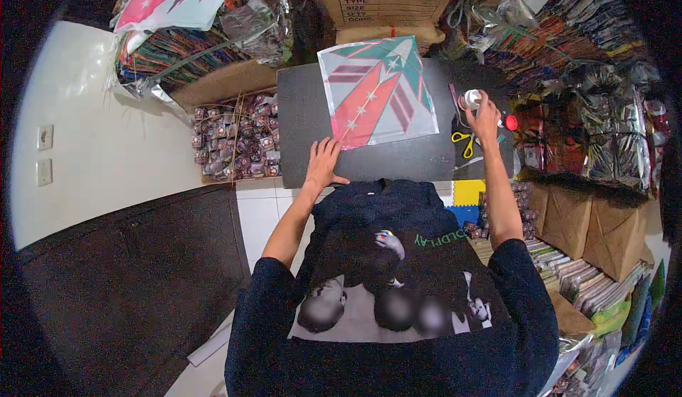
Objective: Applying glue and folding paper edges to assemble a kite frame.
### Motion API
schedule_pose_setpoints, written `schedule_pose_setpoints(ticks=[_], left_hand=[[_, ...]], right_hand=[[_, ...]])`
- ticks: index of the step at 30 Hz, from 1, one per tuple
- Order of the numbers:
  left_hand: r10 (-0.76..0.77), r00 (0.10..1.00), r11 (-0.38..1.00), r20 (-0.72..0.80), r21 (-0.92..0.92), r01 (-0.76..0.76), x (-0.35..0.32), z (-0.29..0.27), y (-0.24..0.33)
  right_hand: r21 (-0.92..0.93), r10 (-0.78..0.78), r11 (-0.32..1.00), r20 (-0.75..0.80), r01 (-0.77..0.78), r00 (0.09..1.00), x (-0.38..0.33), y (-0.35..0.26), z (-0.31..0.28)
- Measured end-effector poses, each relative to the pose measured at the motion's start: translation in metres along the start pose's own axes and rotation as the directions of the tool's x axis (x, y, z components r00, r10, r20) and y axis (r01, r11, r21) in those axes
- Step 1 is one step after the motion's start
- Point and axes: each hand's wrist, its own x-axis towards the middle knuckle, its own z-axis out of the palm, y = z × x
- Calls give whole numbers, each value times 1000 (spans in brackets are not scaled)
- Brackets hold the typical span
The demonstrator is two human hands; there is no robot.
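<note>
Two hands at work: my left hand (pixel 323 161) lies flat and open on the table (pixel 298 113) just beside the kite (pixel 380 91); my right hand (pixel 485 116) closes on a tape roll (pixel 472 99). I judge taping comes next, needing tape brought over to the kite.

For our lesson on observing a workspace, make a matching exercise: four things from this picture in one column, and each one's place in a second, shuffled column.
Things:
1. flat kite of red, green and white plastic film
2. yellow-handled scissors
3. left hand
4. right hand

Places:
A. on a white roll of tape
B. spread in the middle of the dark table
C. flat on the table's near edge
D. on the table beside the right wrist

Pairs: 1-B, 2-D, 3-C, 4-A
</note>
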Motion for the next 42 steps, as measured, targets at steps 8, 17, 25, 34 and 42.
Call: schedule_pose_setpoints(ticks=[8,17,25,34,42], left_hand=[[-41,999,998,22,-42,42,2,-7,5],[-82,996,996,41,-28,84,3,-11,9],[-26,988,999,155,40,20,18,-14,9],[-56,970,989,237,148,21,24,-17,11],[-34,978,998,208,-37,42,21,-17,7]], right_hand=[[-47,-29,998,59,32,998,5,5,7],[-52,-64,997,-11,64,998,12,3,9],[369,-290,882,-63,292,955,-21,-85,12],[651,-681,667,335,363,651,-90,-169,47],[478,-684,724,406,497,605,-103,-156,56]])
